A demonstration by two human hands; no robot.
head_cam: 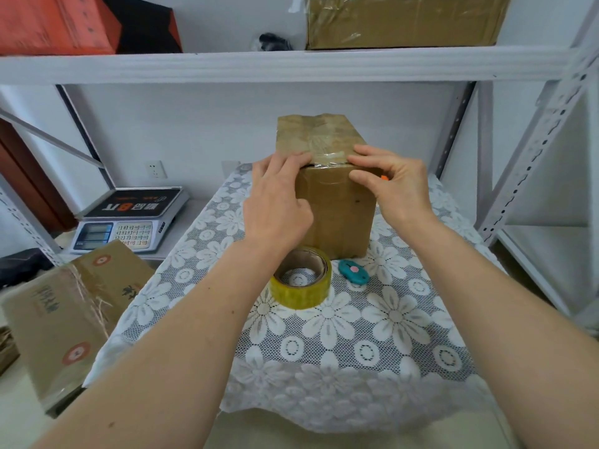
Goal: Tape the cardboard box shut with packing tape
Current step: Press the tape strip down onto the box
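- On the lace-covered table (356,335), the cardboard box (337,215) stands upright, clear tape (327,155) glinting across its top near edge.
- Left hand (278,202) lies flat, fingers pressing the box's top left corner, grasping nothing.
- Right hand (392,186) presses the top right corner, fingers loose, thumb on the front face.
- Just in front lie the yellowish tape roll (303,278) and a teal cutter (354,271).

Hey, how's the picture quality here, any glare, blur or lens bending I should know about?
Head view: even, soft light with faint shadows; the shelf rail bows from wide-angle distortion; glare on the clear tape over the cardboard box top; both hands, left hand and right hand, look slightly soft.
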